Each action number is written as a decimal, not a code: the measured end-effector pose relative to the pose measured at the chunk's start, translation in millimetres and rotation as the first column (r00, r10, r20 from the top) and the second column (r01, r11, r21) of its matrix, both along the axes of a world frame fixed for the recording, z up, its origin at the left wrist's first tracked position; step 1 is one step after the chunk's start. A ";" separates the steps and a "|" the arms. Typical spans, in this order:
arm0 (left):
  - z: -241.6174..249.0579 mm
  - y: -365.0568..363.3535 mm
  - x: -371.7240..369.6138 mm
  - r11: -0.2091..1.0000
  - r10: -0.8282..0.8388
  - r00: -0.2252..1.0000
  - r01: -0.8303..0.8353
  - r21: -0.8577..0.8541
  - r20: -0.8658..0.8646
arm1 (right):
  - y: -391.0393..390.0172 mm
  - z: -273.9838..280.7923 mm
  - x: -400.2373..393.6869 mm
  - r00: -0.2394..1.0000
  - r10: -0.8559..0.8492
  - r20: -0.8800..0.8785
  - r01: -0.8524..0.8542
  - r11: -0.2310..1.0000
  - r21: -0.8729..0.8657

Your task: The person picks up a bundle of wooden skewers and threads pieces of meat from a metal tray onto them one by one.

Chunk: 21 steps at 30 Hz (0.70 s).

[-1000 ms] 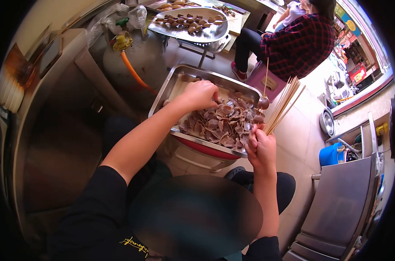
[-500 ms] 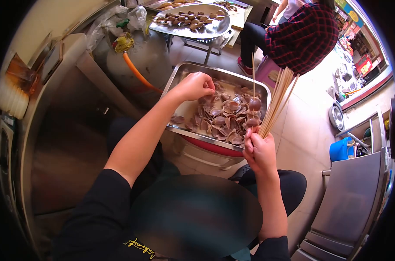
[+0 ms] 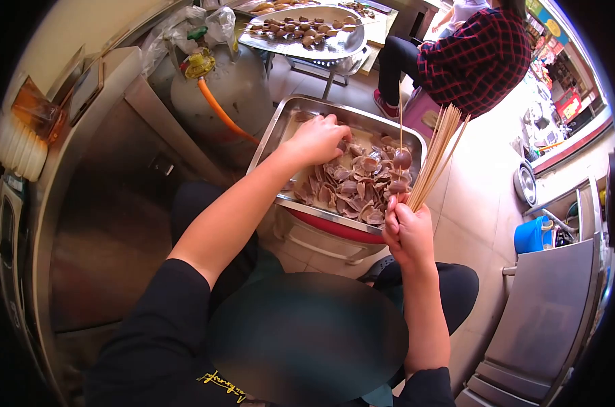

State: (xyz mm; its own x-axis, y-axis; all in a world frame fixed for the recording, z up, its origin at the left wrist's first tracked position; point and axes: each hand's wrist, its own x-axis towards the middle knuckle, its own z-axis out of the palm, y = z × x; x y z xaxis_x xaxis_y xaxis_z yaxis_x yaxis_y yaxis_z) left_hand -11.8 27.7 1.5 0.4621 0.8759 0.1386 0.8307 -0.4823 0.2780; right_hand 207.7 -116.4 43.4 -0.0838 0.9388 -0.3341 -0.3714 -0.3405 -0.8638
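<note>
A steel tray (image 3: 270, 146) stands low before me, with a heap of sliced brownish-pink meat pieces (image 3: 348, 186), which look like gizzards, on its bottom. Over the heap's far side my left hand (image 3: 321, 139) bends its fingers down in a pinch; whether a piece is between the fingertips is hidden. At the tray's near right corner my right hand (image 3: 409, 227) is closed around a thick bundle of bamboo skewers (image 3: 438, 159). The same hand grips one separate upright skewer (image 3: 401, 115), on which several meat pieces (image 3: 402, 159) are threaded; its bare tip points up.
A gas cylinder (image 3: 219, 91) with an orange hose (image 3: 219, 112) stands left of the tray. Behind, a steel platter (image 3: 351, 44) bears loaded skewers. A person in a plaid shirt (image 3: 480, 61) sits beyond. A steel cabinet (image 3: 541, 305) and blue bucket (image 3: 530, 235) are at right.
My left hand has moved right and slightly down, further over the meat pieces, with its fingers more spread over them. The right hand keeps its hold on the skewers. The view has shifted slightly.
</note>
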 end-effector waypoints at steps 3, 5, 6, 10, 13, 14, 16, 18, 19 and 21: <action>-8.5 10.5 -6.6 0.996 -0.028 0.997 0.022 0.088 0.070 | -0.3 -3.3 0.7 1.000 0.010 0.002 -0.010 1.000 0.015; -0.2 14.9 -9.7 0.999 -0.033 0.988 0.038 -0.036 0.150 | -1.8 -2.7 0.2 1.000 0.013 0.001 -0.013 1.000 0.001; 3.6 16.6 -11.3 0.986 -0.024 0.973 0.062 -0.157 0.229 | -2.5 -2.3 -0.2 1.000 0.020 0.000 -0.020 1.000 -0.014; 0.3 19.6 -16.4 0.995 -0.048 0.941 0.075 -0.067 0.335 | -6.3 -2.6 -0.6 1.000 0.027 -0.001 -0.027 0.999 -0.037; 14.2 13.9 -18.4 0.986 0.080 0.882 -0.002 -0.167 0.464 | -12.0 -2.9 -6.0 0.999 0.039 0.017 -0.038 0.998 -0.056; 12.4 15.8 -20.5 0.986 0.082 0.883 -0.005 -0.167 0.462 | -16.3 -4.8 -12.1 0.997 0.073 0.003 -0.072 0.994 -0.086; 15.6 16.6 -23.1 0.949 0.223 0.615 0.041 -0.313 0.757 | -24.7 -10.9 -23.2 0.990 0.140 -0.021 -0.141 0.981 -0.131; 25.9 12.2 -22.8 0.914 0.293 0.503 0.103 -0.393 0.813 | -28.8 -18.3 -33.4 0.985 0.166 -0.040 -0.170 0.974 -0.149; 28.5 11.7 -23.1 0.917 0.278 0.480 0.126 -0.379 0.832 | -29.7 -20.5 -36.1 0.985 0.168 -0.039 -0.172 0.974 -0.150; 33.4 9.6 -23.5 0.913 0.270 0.439 0.166 -0.373 0.857 | -30.3 -23.3 -39.6 0.982 0.185 -0.050 -0.190 0.969 -0.158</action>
State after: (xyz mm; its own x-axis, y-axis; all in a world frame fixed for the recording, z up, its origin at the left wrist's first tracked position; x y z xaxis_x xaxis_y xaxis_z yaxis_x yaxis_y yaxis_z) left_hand -35.4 37.3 34.9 0.2256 0.9669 0.1189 0.0389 -0.1309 0.9906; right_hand 168.1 -146.7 20.0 -0.2671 0.8391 -0.4738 -0.3162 -0.5408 -0.7795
